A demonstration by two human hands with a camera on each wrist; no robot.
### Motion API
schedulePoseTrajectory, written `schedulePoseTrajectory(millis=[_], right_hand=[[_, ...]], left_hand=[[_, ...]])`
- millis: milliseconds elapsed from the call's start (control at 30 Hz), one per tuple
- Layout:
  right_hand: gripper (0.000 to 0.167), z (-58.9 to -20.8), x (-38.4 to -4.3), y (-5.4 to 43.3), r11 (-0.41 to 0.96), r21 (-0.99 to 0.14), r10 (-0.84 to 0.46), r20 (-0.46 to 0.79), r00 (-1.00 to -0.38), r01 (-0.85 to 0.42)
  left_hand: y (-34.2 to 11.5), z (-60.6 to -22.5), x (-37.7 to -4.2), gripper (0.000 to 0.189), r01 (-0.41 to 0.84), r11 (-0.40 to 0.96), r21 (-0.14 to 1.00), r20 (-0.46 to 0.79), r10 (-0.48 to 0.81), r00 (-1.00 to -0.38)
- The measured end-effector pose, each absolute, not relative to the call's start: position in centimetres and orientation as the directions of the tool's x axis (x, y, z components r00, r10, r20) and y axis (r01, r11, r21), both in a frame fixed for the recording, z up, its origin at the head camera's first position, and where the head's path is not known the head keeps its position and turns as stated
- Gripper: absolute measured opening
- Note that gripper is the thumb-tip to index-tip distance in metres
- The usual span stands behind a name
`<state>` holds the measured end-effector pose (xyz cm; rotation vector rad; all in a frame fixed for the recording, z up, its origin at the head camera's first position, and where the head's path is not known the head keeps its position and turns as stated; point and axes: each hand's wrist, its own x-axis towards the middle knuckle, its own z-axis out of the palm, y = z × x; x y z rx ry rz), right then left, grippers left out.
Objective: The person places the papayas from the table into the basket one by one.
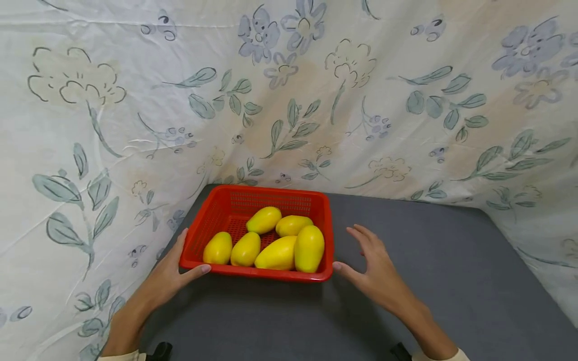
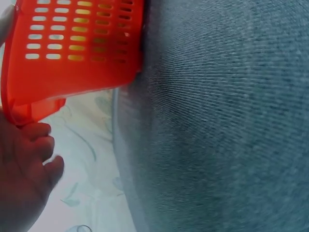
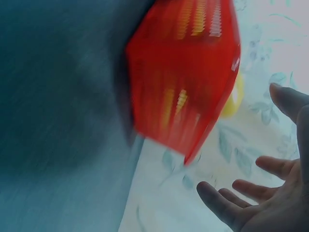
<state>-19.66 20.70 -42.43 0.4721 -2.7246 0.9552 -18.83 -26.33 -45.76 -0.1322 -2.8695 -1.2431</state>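
A red plastic basket [image 1: 266, 273] with slotted walls holds several yellow mangoes [image 1: 276, 253]. At its front left corner, my left hand [image 1: 169, 278] grips the rim, thumb along the front and fingers at the left side. The left wrist view shows curled fingers [image 2: 42, 145] beneath the lip of the basket wall [image 2: 63, 77]. My right hand [image 1: 379, 276] is spread beside the right side, thumb tip close to the front right corner. In the right wrist view, those fingers [image 3: 217, 200] stand apart from the basket [image 3: 154, 67], holding nothing.
The basket stands at the back left of a dark grey table [image 1: 433, 260]. A floral cloth [image 1: 289, 115] hangs behind the table and along its left side, close to the basket. More of the cloth borders the right edge.
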Motion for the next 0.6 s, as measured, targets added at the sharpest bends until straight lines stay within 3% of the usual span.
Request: schedulePoseTrajectory(millis=[233, 600], right_hand=[[0.08, -43.0, -18.6, 26.9, 0.829, -0.433, -0.222, 0.324, -0.92, -0.353], [0.096, -42.6, -20.7, 35.5, 0.972, -0.153, -0.141, 0.227, -0.964, -0.178]], left_hand=[[-26.3, -44.0, -18.8, 0.121, 0.058, 0.796, 0.602, 0.005, 0.069, -0.998], [-23.5, -40.0, -21.6, 0.11, 0.198, 0.865, 0.461, 0.098, 0.172, -0.98]])
